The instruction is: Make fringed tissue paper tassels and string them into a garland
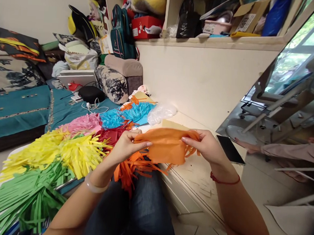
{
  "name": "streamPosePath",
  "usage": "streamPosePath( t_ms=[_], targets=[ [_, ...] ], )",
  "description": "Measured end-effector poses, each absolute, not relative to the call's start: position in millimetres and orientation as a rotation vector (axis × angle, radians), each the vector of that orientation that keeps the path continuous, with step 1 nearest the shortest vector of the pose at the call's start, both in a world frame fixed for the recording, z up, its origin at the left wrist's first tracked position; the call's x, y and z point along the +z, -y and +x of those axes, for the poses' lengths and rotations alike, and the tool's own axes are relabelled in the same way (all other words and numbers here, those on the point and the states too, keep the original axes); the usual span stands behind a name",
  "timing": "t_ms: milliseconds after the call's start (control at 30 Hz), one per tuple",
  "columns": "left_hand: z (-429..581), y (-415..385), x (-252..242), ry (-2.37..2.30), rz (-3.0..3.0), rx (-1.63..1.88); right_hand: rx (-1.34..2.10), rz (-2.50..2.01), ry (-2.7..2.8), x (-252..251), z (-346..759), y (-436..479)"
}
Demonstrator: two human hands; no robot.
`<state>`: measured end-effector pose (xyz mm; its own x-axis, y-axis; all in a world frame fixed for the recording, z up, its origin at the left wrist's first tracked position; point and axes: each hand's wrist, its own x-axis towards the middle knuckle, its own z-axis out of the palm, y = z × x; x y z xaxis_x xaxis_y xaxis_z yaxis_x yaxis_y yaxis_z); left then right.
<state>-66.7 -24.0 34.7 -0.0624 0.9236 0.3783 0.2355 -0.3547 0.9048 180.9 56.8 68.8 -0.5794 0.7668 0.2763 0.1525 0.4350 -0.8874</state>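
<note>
An orange sheet of tissue paper (166, 143) with fringed edges is stretched between my two hands, above my lap. My left hand (127, 144) pinches its left end between thumb and fingers. Its right end is gripped by my right hand (204, 145), with fringe strips hanging below the fingers. Beneath the sheet, more orange fringe (132, 169) drapes over my knees. Left of my left hand lie dark red fringe (110, 134), yellow fringed paper (80, 153), green fringed paper (40, 192), pink fringe (82, 123) and blue fringe (127, 114).
A black phone or tablet (230, 149) lies on the pale wooden surface (196, 176) at right. Behind the sheet sits a clear plastic bag (161, 113). A teal-covered sofa (16, 105) is at left; another person's leg (285, 152) shows at far right.
</note>
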Motion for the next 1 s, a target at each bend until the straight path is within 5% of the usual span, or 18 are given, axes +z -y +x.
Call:
streamPosePath(
  t_ms=[400,700,1000],
  targets=[
    [-61.8,38.6,21.3,-1.049,1.182,1.322,0.939,-0.82,2.069,67.0,173.4,-43.0],
    [-61.0,47.3,15.5,-1.242,1.309,1.602,1.278,-0.79,1.996,63.3,168.5,-44.6],
    [-55.7,57.7,9.3,-1.48,1.326,1.843,1.161,-0.818,1.883,57.3,159.3,-38.9]
  ],
)
